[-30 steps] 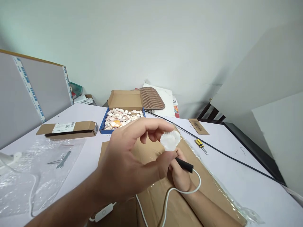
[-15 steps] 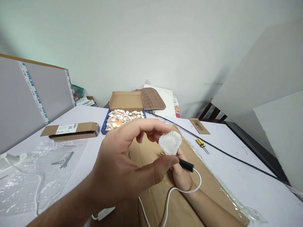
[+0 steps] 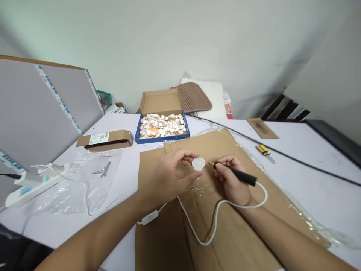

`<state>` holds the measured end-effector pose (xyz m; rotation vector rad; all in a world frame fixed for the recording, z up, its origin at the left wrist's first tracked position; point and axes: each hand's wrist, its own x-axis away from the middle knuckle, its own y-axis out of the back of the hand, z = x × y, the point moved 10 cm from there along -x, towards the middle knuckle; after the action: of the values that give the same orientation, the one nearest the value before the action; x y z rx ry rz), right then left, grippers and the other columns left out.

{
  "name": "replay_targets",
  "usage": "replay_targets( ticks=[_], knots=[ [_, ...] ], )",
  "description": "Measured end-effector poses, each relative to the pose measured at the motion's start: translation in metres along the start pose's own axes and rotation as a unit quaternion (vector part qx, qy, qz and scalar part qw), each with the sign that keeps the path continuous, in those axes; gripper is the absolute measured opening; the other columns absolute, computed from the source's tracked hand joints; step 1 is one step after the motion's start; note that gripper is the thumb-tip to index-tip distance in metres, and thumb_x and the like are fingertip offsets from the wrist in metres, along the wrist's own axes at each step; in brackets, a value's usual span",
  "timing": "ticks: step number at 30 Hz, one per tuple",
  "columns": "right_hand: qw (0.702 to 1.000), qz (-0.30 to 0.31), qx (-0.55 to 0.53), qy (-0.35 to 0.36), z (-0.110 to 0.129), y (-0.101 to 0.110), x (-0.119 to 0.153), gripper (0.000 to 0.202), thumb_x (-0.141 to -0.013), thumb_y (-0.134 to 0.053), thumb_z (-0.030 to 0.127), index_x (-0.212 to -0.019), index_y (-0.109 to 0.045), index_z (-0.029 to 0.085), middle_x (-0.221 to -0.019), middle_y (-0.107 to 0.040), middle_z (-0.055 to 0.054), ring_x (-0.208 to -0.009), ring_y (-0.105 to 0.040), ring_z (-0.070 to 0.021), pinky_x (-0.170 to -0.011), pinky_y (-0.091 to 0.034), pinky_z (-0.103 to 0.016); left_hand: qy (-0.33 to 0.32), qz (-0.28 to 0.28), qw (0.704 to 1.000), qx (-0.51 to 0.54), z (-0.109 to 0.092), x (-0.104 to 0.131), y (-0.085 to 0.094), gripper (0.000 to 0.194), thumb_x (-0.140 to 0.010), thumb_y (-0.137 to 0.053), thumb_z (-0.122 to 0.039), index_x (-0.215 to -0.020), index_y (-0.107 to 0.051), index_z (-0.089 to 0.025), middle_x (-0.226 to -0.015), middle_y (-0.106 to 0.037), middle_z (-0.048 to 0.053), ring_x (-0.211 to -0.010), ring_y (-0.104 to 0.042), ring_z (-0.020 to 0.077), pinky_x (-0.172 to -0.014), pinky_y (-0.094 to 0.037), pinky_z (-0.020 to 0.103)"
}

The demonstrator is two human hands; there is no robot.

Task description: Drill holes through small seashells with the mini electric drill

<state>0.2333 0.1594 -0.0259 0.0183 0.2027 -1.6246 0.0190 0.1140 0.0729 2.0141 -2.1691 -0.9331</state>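
Observation:
My left hand (image 3: 175, 174) pinches a white scallop shell (image 3: 198, 163) by its edges between thumb and fingertips, above the cardboard. In my right hand (image 3: 232, 180) is a pen-shaped electric drill (image 3: 241, 176) with a black handle and a small brass chuck. Its thin tip points left at the shell, a short gap apart as far as I can tell. A white cable (image 3: 216, 222) runs from the drill's back end and loops over the cardboard. An inline switch (image 3: 150, 217) lies on a white cable below my left forearm.
Brown cardboard (image 3: 197, 210) covers the table's middle. Behind it stands an open blue-edged box (image 3: 163, 140) of shells. A narrow carton (image 3: 118, 140), wrenches (image 3: 105, 170) on plastic wrap and a power strip (image 3: 34, 190) lie left. Yellow-handled screwdrivers (image 3: 263, 150) and a black rod (image 3: 287, 154) lie right.
My left hand has lowered the shell away from the camera toward the cardboard. The drill, hidden partly behind the shell before, now shows with its tip facing the shell. The view has shifted.

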Motion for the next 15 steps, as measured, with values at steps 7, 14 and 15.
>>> replay_targets(
  ticks=[7,14,15],
  knots=[
    [0.995,0.078,-0.002,0.058,0.011,-0.011,0.004,0.014,-0.073,-0.083,0.026,-0.074,-0.068,0.024,-0.067,-0.065,0.002,-0.059,-0.052,-0.0151,-0.056,-0.035,-0.031,0.079,0.123,0.983,-0.112,0.067,0.02,-0.04,0.028,-0.09,-0.085,-0.022,-0.117,-0.079,-0.026,-0.103,-0.081,0.003,-0.096,-0.073,0.0259,-0.092,-0.056,0.044],
    [0.992,0.127,0.01,0.016,0.012,-0.026,0.003,0.01,-0.071,-0.073,0.022,-0.068,-0.065,0.025,-0.062,-0.062,0.003,-0.057,-0.049,-0.0147,-0.054,-0.032,-0.031,0.063,0.177,0.971,-0.151,0.063,0.017,-0.047,0.029,-0.092,-0.077,-0.023,-0.12,-0.08,-0.025,-0.102,-0.082,0.003,-0.098,-0.073,0.0281,-0.094,-0.053,0.048],
    [0.992,0.126,0.016,0.012,0.012,-0.027,0.002,0.009,-0.07,-0.073,0.022,-0.067,-0.064,0.025,-0.061,-0.061,0.003,-0.057,-0.048,-0.0145,-0.053,-0.032,-0.031,0.064,0.179,0.97,-0.15,0.063,0.017,-0.047,0.029,-0.091,-0.076,-0.024,-0.12,-0.08,-0.025,-0.101,-0.081,0.003,-0.097,-0.073,0.0281,-0.093,-0.053,0.048]
  ],
)
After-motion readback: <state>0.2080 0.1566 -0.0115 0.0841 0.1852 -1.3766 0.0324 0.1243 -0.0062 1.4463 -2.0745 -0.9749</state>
